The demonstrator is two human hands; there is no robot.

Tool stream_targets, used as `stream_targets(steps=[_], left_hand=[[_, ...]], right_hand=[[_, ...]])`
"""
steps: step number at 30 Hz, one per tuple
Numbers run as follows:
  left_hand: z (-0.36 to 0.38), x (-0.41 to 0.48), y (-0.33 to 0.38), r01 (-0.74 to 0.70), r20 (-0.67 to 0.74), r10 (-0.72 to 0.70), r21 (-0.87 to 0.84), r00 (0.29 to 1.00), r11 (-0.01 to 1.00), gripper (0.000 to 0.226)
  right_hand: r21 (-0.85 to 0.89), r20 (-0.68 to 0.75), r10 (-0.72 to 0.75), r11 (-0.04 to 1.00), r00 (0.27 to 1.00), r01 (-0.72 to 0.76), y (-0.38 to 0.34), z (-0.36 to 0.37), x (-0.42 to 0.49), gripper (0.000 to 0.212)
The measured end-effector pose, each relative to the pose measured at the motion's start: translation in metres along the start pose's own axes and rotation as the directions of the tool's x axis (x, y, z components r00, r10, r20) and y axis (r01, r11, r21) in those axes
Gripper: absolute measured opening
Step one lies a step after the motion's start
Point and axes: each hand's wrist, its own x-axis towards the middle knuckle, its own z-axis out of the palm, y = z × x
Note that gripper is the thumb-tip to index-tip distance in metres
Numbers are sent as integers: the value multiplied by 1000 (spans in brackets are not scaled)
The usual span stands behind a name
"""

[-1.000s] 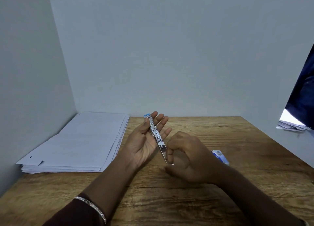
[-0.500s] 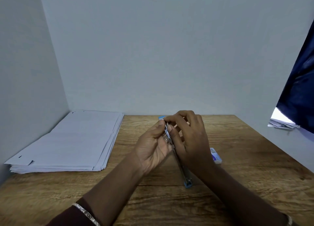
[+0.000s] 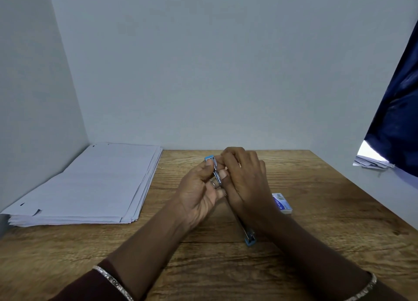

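Note:
A blue and silver stapler [image 3: 249,237] is swung fully open above the middle of the wooden table [image 3: 316,221]. My left hand [image 3: 199,192] grips its metal upper half, whose blue tip pokes out above my thumb. My right hand [image 3: 246,183] curls over that upper half from the right, fingertips pinching at the metal channel. The stapler's other blue end sticks out toward me below my right wrist. Whatever my right fingertips hold is hidden.
A thick stack of white paper [image 3: 90,183] lies at the table's left, against the wall. A small blue and white staple box [image 3: 281,203] sits just right of my right hand. Dark blue cloth [image 3: 398,119] and more papers [image 3: 371,162] are at the right edge.
A second ago my left hand lay flat under the open stapler while my right pinched its lower end. My right hand has risen to the upper end, and my left fingers have curled round the stapler.

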Motion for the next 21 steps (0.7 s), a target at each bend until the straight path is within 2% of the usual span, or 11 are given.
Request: stream_targets(steps=[5, 8, 13, 16, 19, 21], left_hand=[[5, 0, -1, 19, -146, -18, 7, 989, 1000, 34], [4, -1, -2, 42, -182, -49, -41, 982, 998, 34], [2, -2, -3, 122, -234, -133, -60, 963, 991, 38], [-2, -1, 2, 108, -256, -129, -92, 958, 990, 33], [-6, 0, 6, 113, -283, -132, -82, 950, 990, 30], [-4, -2, 4, 145, -289, -153, -50, 945, 988, 35]], right_hand=[[52, 78, -11, 999, 997, 7, 4, 0, 0, 17], [93, 93, -54, 995, 994, 45, 4, 0, -1, 17], [289, 54, -23, 957, 998, 6, 2, -4, 0, 6], [392, 39, -25, 920, 999, 8, -1, -7, -1, 13], [597, 117, 126, 784, 985, -171, -1, -10, -1, 13], [715, 225, 275, 605, 935, -350, 1, -10, 1, 12]])
